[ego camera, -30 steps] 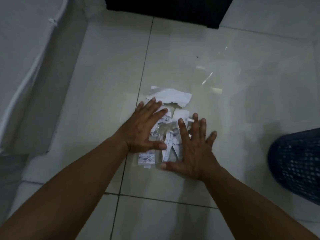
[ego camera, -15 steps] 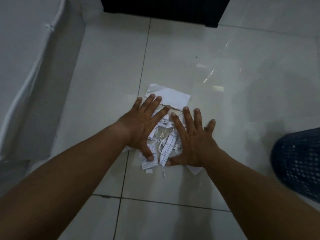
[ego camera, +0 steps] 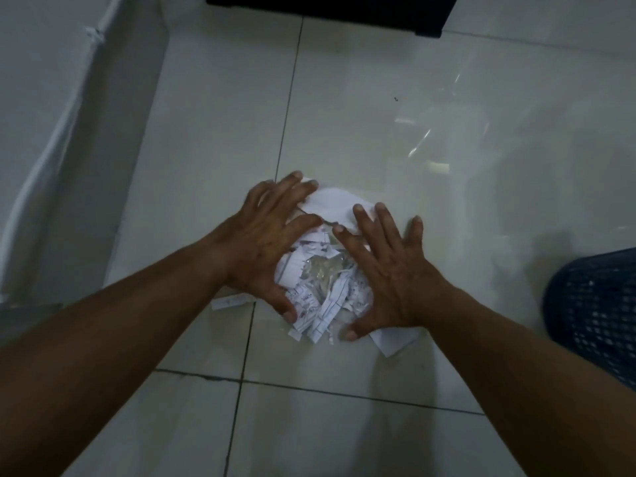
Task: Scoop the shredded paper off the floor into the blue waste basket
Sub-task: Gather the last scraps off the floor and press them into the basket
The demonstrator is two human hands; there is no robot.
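Note:
A pile of shredded white paper lies on the pale tiled floor, with a larger white sheet at its far edge and a clear plastic scrap in the middle. My left hand presses on the pile's left side, fingers spread and curved over the strips. My right hand presses on the right side, fingers spread, thumb on the near edge. One loose strip lies just left of the pile, outside my hands. The blue mesh waste basket stands at the right edge, partly cut off.
A white wall or panel with a cable running down it borders the floor on the left. A dark piece of furniture stands at the far end. Tile joints cross the floor near my forearms.
Both hands have drawn the scraps closer together into a tighter, taller heap. The fingers have curled around the heap's sides. One strip has slipped out at the left.

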